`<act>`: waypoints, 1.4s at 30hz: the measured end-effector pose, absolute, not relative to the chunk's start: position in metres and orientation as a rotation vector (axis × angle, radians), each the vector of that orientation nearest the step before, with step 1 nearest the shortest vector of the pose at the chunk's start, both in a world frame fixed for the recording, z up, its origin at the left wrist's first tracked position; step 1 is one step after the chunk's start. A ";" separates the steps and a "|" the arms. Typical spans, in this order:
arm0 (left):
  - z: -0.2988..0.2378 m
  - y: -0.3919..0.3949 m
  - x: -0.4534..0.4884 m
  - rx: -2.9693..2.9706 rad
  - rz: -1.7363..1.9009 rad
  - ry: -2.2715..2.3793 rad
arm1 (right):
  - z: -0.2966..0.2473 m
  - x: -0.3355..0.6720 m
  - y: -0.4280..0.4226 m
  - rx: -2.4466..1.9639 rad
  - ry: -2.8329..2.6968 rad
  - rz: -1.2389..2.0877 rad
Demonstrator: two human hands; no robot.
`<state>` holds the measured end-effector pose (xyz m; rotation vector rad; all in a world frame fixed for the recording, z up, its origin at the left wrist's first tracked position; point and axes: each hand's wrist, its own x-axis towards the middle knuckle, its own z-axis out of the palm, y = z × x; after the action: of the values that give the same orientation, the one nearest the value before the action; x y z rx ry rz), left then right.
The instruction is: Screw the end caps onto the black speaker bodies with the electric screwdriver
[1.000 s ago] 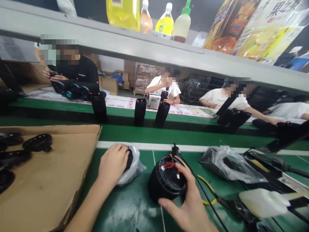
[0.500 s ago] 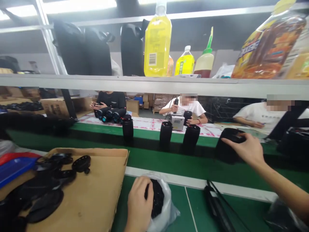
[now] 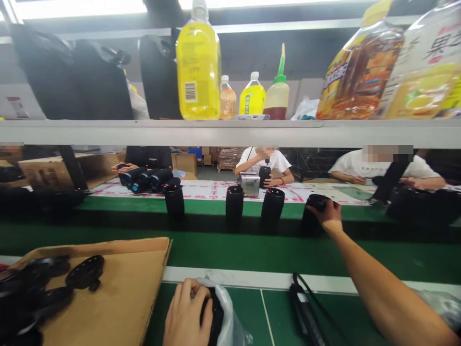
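Green belt [image 3: 252,250] runs across the middle of my head view, and on it four black cylinders stand upright in a row. My right hand [image 3: 329,214] is stretched far out over the belt, fingers wrapped around the top of the right-most black cylinder [image 3: 311,218], which stands on the belt just beside the next one [image 3: 272,209]. Two more stand to the left, one in the middle [image 3: 234,206] and one furthest left [image 3: 174,199], each a little apart from its neighbour.

Down at the bottom edge, my left hand [image 3: 187,315] sits in the mouth of a clear plastic bag [image 3: 230,317] on the green table [image 3: 277,312], fingers curled around a black part [image 3: 215,315] inside it. I cannot tell exactly what the part is. Just right of the bag lies a black tool [image 3: 306,317] with a cable looping off its far end.

To my left is a cardboard tray [image 3: 122,293] with several flat black pieces [image 3: 84,272] lying in it.

A grey shelf [image 3: 230,132] crosses the view above the belt. On it stand a large yellow bottle [image 3: 198,62], smaller drink bottles [image 3: 252,98], a squeeze bottle with a green nozzle [image 3: 276,93] and snack bags [image 3: 363,67].

Across the belt other people sit at a far table. One in a black top [image 3: 148,156] holds something small in both hands. One in a white shirt [image 3: 266,163] has a black cylinder in front.
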<state>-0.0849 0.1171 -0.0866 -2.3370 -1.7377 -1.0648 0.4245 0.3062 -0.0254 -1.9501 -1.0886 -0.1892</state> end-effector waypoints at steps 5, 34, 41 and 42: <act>-0.094 0.123 -0.092 -2.383 -1.036 -1.703 | -0.022 0.441 0.308 -1.997 -1.166 -0.263; -0.066 0.115 -0.079 -2.349 -0.789 -1.910 | -0.020 0.294 0.272 -1.901 -1.438 -0.001; -0.059 0.110 -0.081 -2.404 -0.746 -1.870 | 0.033 0.243 0.200 -1.652 -1.798 0.158; -0.059 0.109 -0.082 -2.419 -0.739 -1.867 | 0.034 0.236 0.182 -1.607 -1.862 0.204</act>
<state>-0.0817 0.1093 -0.0590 -2.4192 -1.8667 -0.7387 0.2355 0.1816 0.0342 -1.6065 -1.8624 0.2036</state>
